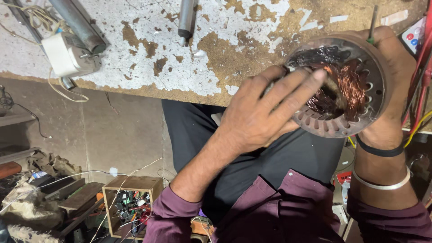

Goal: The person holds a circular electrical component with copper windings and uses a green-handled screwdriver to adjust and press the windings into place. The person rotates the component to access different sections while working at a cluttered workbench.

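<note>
Now left fingers (300,88) reach into the stator (342,85); right hand (392,90) grips it.

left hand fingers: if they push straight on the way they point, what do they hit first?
Likely the copper windings inside the round motor stator. The left hand already has its fingertips over the stator's open face, pointing up-right into the bore; whether they touch the wire is unclear.

My single head-worn view looks steeply down, close over my lap. It faces the counter (189,67) edge ahead.
</note>
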